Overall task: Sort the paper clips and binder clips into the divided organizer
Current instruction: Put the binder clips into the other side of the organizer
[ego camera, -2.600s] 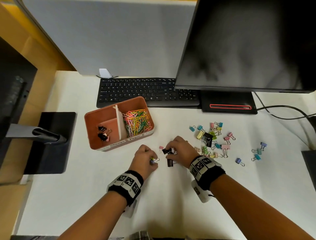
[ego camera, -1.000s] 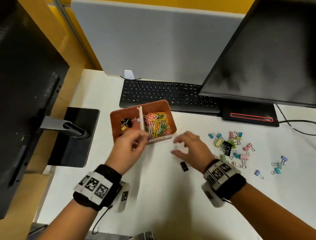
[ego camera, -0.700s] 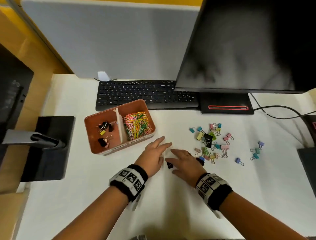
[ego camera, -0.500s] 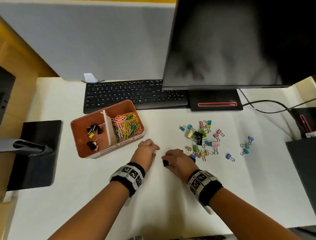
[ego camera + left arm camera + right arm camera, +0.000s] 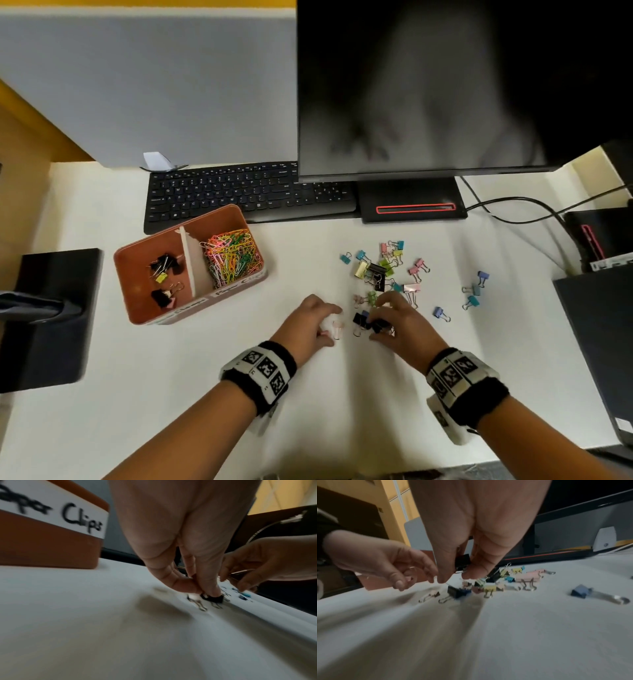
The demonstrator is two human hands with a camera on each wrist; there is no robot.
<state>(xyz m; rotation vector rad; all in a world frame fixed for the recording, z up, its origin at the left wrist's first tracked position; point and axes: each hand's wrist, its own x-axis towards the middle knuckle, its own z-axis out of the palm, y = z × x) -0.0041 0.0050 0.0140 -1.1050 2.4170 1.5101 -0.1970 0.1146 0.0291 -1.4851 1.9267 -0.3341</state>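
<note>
The orange divided organizer point(image 5: 147, 308) stands at the left: black, yellow and pink binder clips point(image 5: 164, 265) fill its left compartment, coloured paper clips point(image 5: 233, 257) its right. Coloured binder clips point(image 5: 383, 270) lie piled right of centre. My right hand point(image 5: 378, 329) pinches a black binder clip point(image 5: 462, 561) just above the table. A second black clip point(image 5: 453, 590) lies below it. My left hand point(image 5: 329, 323) curls over a pink binder clip point(image 5: 433, 594), fingertips at it; whether it grips is unclear.
A black keyboard point(image 5: 246, 195) and the monitor point(image 5: 445, 85) on its base point(image 5: 411, 205) stand behind. Cables point(image 5: 513, 204) run at the back right. A black stand base point(image 5: 51, 315) lies far left, a dark device point(image 5: 596, 325) far right. A few loose clips point(image 5: 474, 291) lie apart.
After reaching to the organizer a second ago, my left hand came back and curled over the pink clip. My right hand has pinched a black clip and raised it off the table.
</note>
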